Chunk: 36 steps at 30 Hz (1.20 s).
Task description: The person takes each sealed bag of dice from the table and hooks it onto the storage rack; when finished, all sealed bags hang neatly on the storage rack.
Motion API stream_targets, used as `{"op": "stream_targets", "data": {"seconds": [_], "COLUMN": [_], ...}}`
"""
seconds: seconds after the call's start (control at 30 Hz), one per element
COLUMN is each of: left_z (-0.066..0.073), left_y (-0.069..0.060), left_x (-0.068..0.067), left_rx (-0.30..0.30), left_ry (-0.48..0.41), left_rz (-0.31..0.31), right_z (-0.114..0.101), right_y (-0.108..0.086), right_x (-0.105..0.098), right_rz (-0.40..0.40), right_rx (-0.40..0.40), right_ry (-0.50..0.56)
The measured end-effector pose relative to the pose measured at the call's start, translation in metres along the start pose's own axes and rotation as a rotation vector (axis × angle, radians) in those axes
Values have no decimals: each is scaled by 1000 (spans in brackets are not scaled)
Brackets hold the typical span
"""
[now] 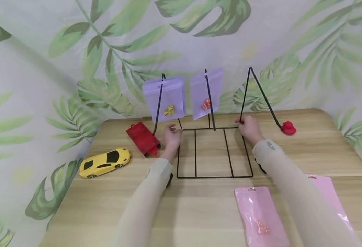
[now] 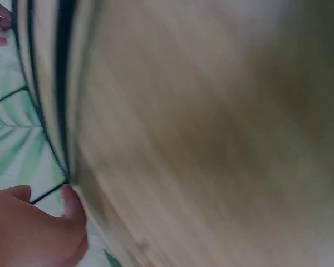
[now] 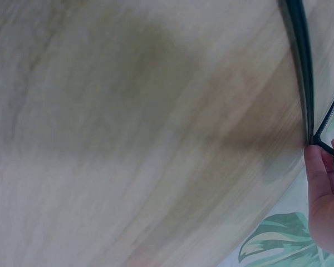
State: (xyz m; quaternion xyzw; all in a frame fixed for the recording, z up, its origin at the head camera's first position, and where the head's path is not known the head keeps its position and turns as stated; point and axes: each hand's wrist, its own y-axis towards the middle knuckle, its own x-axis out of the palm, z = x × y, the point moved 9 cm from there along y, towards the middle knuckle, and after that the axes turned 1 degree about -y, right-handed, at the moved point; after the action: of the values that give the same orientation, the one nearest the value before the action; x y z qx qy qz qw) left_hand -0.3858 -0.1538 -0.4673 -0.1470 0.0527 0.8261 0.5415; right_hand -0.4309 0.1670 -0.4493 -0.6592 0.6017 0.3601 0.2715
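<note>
Black rack (image 1: 215, 177) — hands (image 1: 172, 136) (image 1: 249, 128) at corners

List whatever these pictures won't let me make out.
Far-right pink bag: any contents; head view, right sleeve covers part.
Left purple bags: count; head view, front one covers others.
Left hand: remainder; left wrist view, cut by left edge.
Right hand: remainder; right wrist view, cut by right edge.

Unreadable dark lettering (image 1: 270, 145) on the right sleeve cuff (image 1: 265, 155)
</note>
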Motion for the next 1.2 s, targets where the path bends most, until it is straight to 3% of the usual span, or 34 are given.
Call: {"op": "stream_targets", "data": {"seconds": [0.17,0.37,0.5,0.9,1.07,1.2], "left_z": [1,4,6,7,4,11], "left_y": [17,26,28,26,24,26], "left_x": [7,7,7,23,23,16], "left_rx": [56,123,128,217,222,247], "left_ry": [12,38,39,140,150,165], "left_rz": [18,100,115,42,61,86], "right_z": [2,-1,0,11,9,-2], "right_y": [1,2,4,0,-4,-13], "right_x": [1,2,5,-1,-5,-25], "right_rz": [-10,1,4,19,-27,-79], "right_rx": [20,21,24,59,62,55], "right_ry": [-1,15,27,13,-4,42]}}
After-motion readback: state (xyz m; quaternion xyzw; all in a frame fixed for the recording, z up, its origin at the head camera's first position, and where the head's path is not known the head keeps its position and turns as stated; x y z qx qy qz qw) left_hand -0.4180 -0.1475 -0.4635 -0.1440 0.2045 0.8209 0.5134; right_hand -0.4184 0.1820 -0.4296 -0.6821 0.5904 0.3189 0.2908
